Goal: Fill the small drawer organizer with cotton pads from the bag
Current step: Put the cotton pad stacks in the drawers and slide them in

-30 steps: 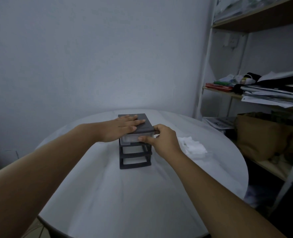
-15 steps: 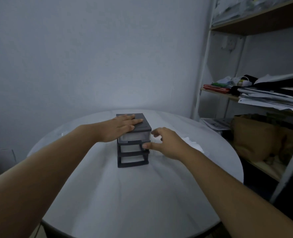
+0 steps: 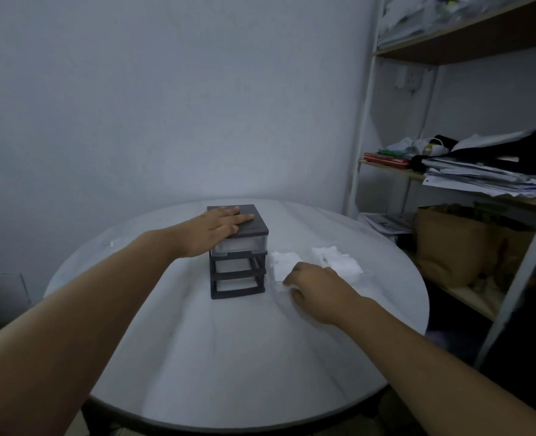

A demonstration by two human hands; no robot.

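Note:
A small dark grey drawer organizer (image 3: pixel 238 272) stands in the middle of the round white table (image 3: pixel 229 357). Its clear top drawer (image 3: pixel 240 245) is pushed in and shows white inside; the two lower slots look open. My left hand (image 3: pixel 219 229) lies flat on the organizer's top, fingers straight. To the right of the organizer lies a white stack of cotton pads (image 3: pixel 284 262), with a second loose heap of pads (image 3: pixel 337 258) further right. My right hand (image 3: pixel 315 289) sits knuckles up on the near end of the first stack, its fingers curled down onto the pads and their tips hidden.
A shelf unit (image 3: pixel 364 121) stands to the right of the table, holding papers (image 3: pixel 486 180), dark cloth and a brown paper bag (image 3: pixel 455 243). A plain wall is close behind the table. The table's round edge curves close in front of me.
My right hand has left the top drawer's front and moved right and down onto the cotton pads. The top drawer now sits pushed in. My left hand stays on the organizer.

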